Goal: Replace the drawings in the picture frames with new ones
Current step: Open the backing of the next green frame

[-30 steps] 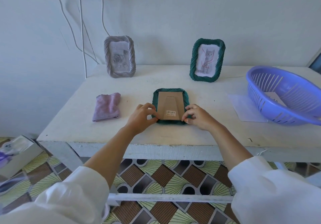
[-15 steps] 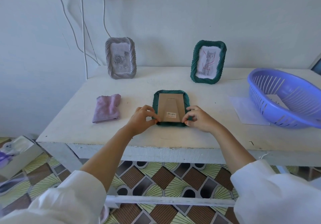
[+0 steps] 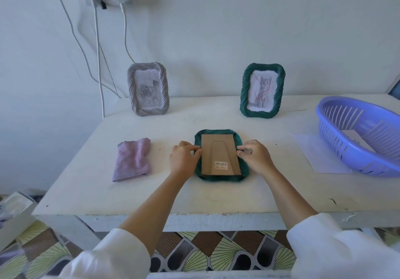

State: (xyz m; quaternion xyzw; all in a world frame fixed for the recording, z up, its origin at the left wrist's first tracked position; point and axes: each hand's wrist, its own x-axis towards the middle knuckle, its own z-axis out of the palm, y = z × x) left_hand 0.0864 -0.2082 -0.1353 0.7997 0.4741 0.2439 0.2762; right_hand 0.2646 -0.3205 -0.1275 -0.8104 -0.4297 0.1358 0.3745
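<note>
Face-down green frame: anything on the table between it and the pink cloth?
Only the left hand, its fingertips at the left edge of the face-down green frame. Between hand and pink cloth, the head view shows bare table.

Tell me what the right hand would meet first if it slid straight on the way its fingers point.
Probably the cardboard backing of the face-down green frame; the right hand points leftward at its edge, seemingly touching already.
</note>
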